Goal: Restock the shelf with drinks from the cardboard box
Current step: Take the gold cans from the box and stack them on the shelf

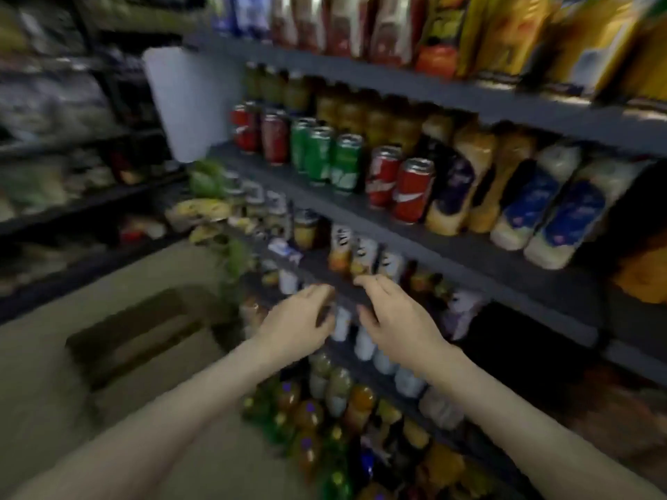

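Observation:
The view is blurred by motion. My left hand (299, 319) and my right hand (393, 312) reach side by side toward the front edge of a dark grey shelf (451, 247), level with a low row of small cans and bottles (355, 258). The right hand's fingers are relaxed and spread. The left hand's fingers curl loosely downward, and I see nothing held in either hand. The brown cardboard box (137, 333) stands on the floor to the lower left, well clear of both hands. Its inside is dark and I cannot make out its contents.
Red and green cans (325, 157) and plastic bottles (541, 207) fill the shelf above the hands. Juice cartons (505, 30) line the top shelf. Soft-drink bottles (325, 409) stand on the lowest level. Bananas and greens (205, 211) lie at the left, beside darker shelving.

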`<state>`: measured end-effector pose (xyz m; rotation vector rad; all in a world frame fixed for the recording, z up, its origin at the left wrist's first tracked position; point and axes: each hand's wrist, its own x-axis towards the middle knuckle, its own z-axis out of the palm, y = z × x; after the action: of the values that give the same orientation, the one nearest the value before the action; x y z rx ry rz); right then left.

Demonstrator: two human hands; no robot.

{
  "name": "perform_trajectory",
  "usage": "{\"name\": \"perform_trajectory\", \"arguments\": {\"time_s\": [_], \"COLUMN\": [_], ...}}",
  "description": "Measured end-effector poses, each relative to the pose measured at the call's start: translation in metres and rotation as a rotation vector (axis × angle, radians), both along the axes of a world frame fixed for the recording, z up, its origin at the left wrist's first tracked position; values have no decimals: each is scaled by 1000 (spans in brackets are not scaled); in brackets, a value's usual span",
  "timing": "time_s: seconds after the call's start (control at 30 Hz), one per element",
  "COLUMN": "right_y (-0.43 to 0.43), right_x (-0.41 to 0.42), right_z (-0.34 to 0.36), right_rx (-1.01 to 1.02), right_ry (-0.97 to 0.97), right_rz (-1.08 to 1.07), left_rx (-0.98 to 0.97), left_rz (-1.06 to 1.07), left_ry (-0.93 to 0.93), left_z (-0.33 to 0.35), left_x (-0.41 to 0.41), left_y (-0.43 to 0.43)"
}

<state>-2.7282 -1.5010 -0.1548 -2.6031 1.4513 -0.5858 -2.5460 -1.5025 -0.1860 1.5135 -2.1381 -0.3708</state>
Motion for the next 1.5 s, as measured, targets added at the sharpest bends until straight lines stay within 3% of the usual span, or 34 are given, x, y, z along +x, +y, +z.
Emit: {"name": "perform_trajectory", "arguments": {"time_s": [0.13,0.4,0.6,0.8,1.07,1.3,1.5], "right_y": [8,-14,-75,-136,-230,-348,-419], "right_x": [78,245,377,469,532,615,675], "right_z": [-54,-113,-151,-188,-261,-342,-428], "right_rx": [135,377,473,599,767,917,984], "right_ry": [9,102,191,217,269,369,468], "right_rz": [134,370,416,337,203,216,200], "left_rx": [138,379,471,640,861,1031,1130], "left_rz": [204,692,825,792,723,849,883], "left_ry": [-85,-32,-189,-161,-166,-66,8], "left_z": [-57,-119,-139,-152,-202,-274,-377], "left_x": [101,277,404,511,584,647,693], "left_y": [58,126,120,69,-39,-141,-232]}}
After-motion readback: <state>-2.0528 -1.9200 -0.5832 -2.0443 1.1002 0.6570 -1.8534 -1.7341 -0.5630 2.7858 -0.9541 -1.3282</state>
